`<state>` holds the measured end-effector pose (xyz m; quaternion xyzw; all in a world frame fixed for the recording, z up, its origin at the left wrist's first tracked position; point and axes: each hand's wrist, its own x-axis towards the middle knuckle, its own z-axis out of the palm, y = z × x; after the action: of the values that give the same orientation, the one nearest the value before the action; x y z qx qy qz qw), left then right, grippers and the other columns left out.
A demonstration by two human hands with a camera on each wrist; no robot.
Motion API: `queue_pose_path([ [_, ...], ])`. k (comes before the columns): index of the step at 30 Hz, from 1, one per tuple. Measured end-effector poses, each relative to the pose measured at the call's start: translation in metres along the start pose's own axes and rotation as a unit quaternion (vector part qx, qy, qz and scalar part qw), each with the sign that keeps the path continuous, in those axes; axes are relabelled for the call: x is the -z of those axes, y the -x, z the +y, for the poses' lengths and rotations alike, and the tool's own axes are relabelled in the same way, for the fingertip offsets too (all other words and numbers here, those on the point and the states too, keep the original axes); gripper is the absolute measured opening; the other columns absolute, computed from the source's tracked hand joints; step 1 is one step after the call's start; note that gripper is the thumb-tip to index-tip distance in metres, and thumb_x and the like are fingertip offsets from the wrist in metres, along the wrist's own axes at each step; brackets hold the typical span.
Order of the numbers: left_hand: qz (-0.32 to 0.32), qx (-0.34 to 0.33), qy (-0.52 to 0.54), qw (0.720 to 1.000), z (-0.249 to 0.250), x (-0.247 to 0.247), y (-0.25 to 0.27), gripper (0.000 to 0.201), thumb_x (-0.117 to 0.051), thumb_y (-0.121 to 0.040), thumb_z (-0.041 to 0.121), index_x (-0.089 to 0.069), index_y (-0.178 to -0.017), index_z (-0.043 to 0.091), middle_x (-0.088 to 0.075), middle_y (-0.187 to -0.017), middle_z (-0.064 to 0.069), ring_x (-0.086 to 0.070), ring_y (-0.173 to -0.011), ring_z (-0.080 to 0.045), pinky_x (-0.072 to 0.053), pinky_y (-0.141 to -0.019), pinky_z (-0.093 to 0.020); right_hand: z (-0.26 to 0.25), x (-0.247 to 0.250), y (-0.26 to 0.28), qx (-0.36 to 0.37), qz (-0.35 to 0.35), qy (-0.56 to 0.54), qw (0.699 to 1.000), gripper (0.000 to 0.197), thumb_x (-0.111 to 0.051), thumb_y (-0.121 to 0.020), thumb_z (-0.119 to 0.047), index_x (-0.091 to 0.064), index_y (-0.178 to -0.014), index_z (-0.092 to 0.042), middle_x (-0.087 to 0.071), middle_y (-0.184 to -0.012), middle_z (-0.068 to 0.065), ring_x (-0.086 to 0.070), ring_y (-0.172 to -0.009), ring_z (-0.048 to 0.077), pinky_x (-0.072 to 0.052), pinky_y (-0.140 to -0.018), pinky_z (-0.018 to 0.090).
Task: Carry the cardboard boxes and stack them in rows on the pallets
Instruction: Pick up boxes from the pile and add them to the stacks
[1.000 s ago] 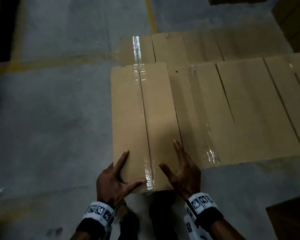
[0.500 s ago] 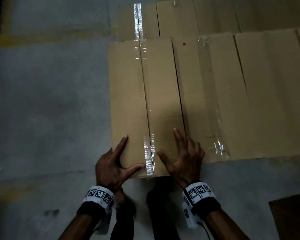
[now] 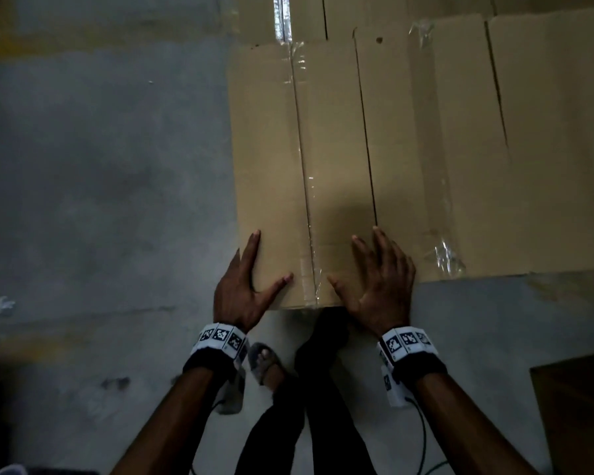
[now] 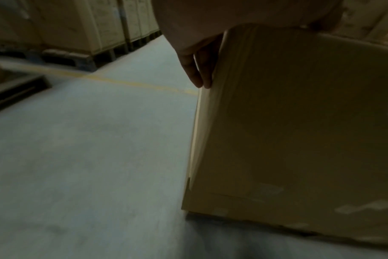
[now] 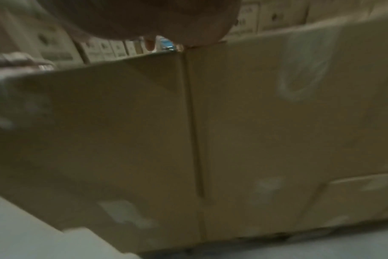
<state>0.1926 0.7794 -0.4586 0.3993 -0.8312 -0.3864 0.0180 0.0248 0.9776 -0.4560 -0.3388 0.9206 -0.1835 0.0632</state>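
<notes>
Your left hand (image 3: 240, 289) lies released on the near left corner of the cardboard box (image 3: 299, 173), thumb on top and fingers (image 4: 199, 70) straight down its side; your right hand (image 3: 379, 286) lies flat and released on its near right top. The box sits at the row's left end, tight against its neighbour box (image 3: 422, 149), but whatever carries the row is hidden, and both wrist views are dim and blurred

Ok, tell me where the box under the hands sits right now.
In the head view the taped box sits at the left end of the near row, beside the neighbouring box, with grey floor to its left; both hands rest on its near edge.
</notes>
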Motion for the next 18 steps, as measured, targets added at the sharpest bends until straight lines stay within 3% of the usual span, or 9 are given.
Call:
queue_pose_path([
  [3,0.015,0.047,0.087,0.995,-0.006,0.001,0.005,0.101,-0.070,-0.080,0.070,-0.015,-0.161,0.044,-0.044,-0.157,0.008,-0.056,-0.130,-0.007,-0.049,-0.107,-0.032,0.021,0.005,0.017,0.036,-0.052,0.055,0.997,0.099,-0.058,-0.080,-0.080,-0.034,-0.160,-0.025,-0.021,-0.170,0.006,-0.021,-0.156,0.028,-0.017,-0.122,0.055],
  [5,0.041,0.087,0.185,0.978,-0.014,-0.002,0.015,0.093,-0.065,-0.084,0.064,-0.020,-0.161,0.041,-0.053,-0.141,0.018,-0.056,-0.109,0.019,-0.049,-0.092,-0.013,0.036,0.007,0.026,0.067,-0.075,0.083,0.991,0.108,-0.056,-0.078,-0.085,-0.028,-0.162,-0.024,-0.014,-0.172,0.002,-0.012,-0.158,0.026,-0.013,-0.124,0.056],
  [6,0.063,0.115,0.229,0.965,-0.023,-0.007,0.021,0.085,-0.060,-0.089,0.063,-0.023,-0.161,0.038,-0.055,-0.132,0.021,-0.055,-0.105,0.023,-0.049,-0.088,-0.009,0.044,0.007,0.030,0.085,-0.081,0.102,0.988,0.110,-0.057,-0.077,-0.086,-0.026,-0.163,-0.023,-0.013,-0.172,0.001,-0.010,-0.159,0.025,-0.013,-0.124,0.057],
  [7,0.080,0.159,0.274,0.945,-0.035,-0.013,0.025,0.076,-0.054,-0.096,0.063,-0.026,-0.161,0.036,-0.058,-0.131,0.018,-0.058,-0.108,0.017,-0.050,-0.091,-0.015,0.050,0.007,0.032,0.101,-0.086,0.120,0.984,0.112,-0.058,-0.077,-0.086,-0.025,-0.163,-0.023,-0.012,-0.172,0.000,-0.010,-0.159,0.025,-0.013,-0.124,0.057],
  [8,0.081,0.222,0.326,0.915,-0.049,-0.021,0.029,0.069,-0.048,-0.100,0.062,-0.029,-0.160,0.034,-0.059,-0.135,0.009,-0.061,-0.116,0.002,-0.051,-0.097,-0.027,0.055,0.005,0.034,0.110,-0.085,0.137,0.981,0.112,-0.061,-0.077,-0.084,-0.024,-0.163,-0.023,-0.013,-0.172,-0.001,-0.011,-0.159,0.025,-0.015,-0.124,0.056],
  [10,0.046,0.363,0.429,0.826,-0.073,-0.037,0.031,0.071,-0.040,-0.100,0.067,-0.034,-0.159,0.028,-0.051,-0.150,-0.010,-0.056,-0.130,-0.027,-0.047,-0.104,-0.045,0.063,0.001,0.033,0.125,-0.073,0.163,0.976,0.108,-0.070,-0.079,-0.073,-0.024,-0.163,-0.024,-0.015,-0.172,-0.001,-0.015,-0.158,0.025,-0.017,-0.123,0.053],
  [12,-0.006,0.435,0.475,0.765,-0.089,-0.054,0.030,0.082,-0.036,-0.096,0.076,-0.035,-0.158,0.022,-0.041,-0.159,-0.013,-0.044,-0.142,-0.033,-0.039,-0.114,-0.051,0.068,-0.003,0.029,0.135,-0.051,0.180,0.973,0.102,-0.072,-0.083,-0.064,-0.023,-0.163,-0.025,-0.016,-0.171,-0.001,-0.018,-0.157,0.026,-0.017,-0.122,0.052],
  [14,-0.022,0.429,0.498,0.753,-0.094,-0.074,0.027,0.074,-0.031,-0.101,0.069,-0.034,-0.159,0.023,-0.036,-0.163,-0.008,-0.035,-0.149,-0.029,-0.034,-0.117,-0.048,0.071,-0.008,0.029,0.141,-0.035,0.188,0.971,0.096,-0.068,-0.089,-0.062,-0.021,-0.164,-0.024,-0.016,-0.172,0.000,-0.017,-0.157,0.026,-0.016,-0.123,0.052],
  [18,0.010,0.395,0.503,0.769,-0.087,-0.106,0.010,0.041,-0.028,-0.112,0.031,-0.040,-0.151,0.031,-0.041,-0.159,0.000,-0.039,-0.146,-0.024,-0.038,-0.107,-0.042,0.080,-0.019,0.034,0.143,-0.016,0.210,0.967,0.094,-0.063,-0.092,-0.064,-0.019,-0.164,-0.023,-0.016,-0.171,0.001,-0.016,-0.158,0.026,-0.017,-0.124,0.053],
])
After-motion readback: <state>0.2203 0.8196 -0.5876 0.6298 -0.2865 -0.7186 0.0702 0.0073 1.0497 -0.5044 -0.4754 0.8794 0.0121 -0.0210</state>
